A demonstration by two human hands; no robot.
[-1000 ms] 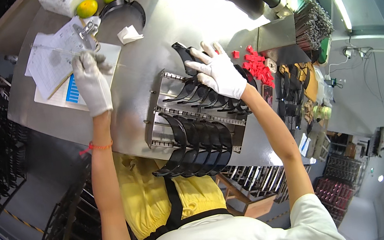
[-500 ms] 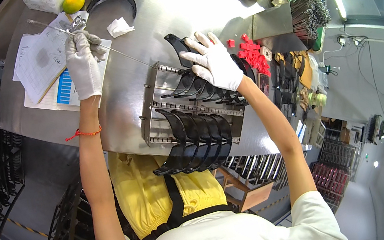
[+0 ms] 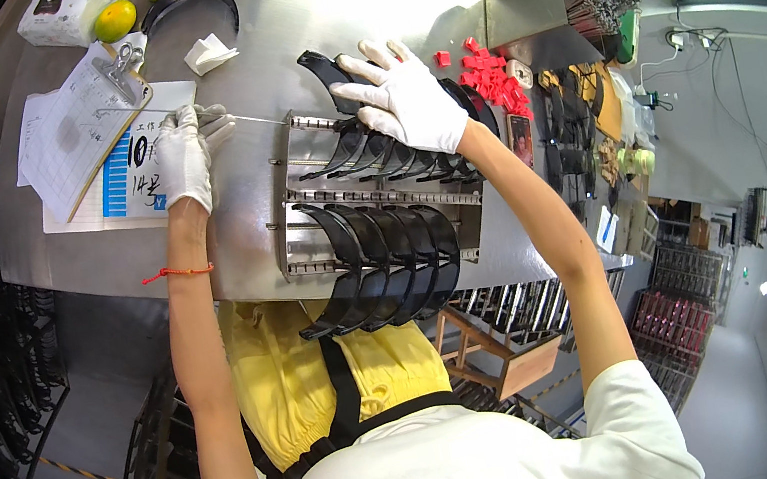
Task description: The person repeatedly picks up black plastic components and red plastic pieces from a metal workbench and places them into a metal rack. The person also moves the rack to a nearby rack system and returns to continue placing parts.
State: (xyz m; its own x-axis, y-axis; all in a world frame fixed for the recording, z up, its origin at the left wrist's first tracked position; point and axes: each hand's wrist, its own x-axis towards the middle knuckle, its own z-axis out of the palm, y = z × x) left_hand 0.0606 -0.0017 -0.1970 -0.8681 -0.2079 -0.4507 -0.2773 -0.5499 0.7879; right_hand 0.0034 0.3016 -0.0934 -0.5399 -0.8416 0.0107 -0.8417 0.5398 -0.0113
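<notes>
Steel worktable [image 3: 337, 24] is filling the upper half of the head view, its edges bowing toward the rim. Metal rack [image 3: 291, 204], resting near the table's front edge, is carrying two rows of curved black plastic parts [image 3: 384, 239]; the lower row is overhanging the table edge toward the person's yellow apron [image 3: 275, 379]. Clipboard with papers [image 3: 81, 128] is lying at the table's left, with a blue-and-white printed sheet [image 3: 124, 176] partly under it. Right hand [image 3: 401, 100], in a white glove, is lying flat over the upper row of black parts, its fingers spread apart and its fingertips reaching the farthest part in the row. Left hand [image 3: 185, 156], also gloved in white, is sitting just left of the rack over the printed sheet, its fingers curled together and pinching one end of a thin metal rod [image 3: 257, 119], which is running from the glove toward the rack's top corner. Red plastic pieces [image 3: 489, 80] are lying scattered to the right of the right hand. Yellow-green fruit [image 3: 116, 20] is sitting at the far left corner, beside a folded white tissue [image 3: 208, 54].
</notes>
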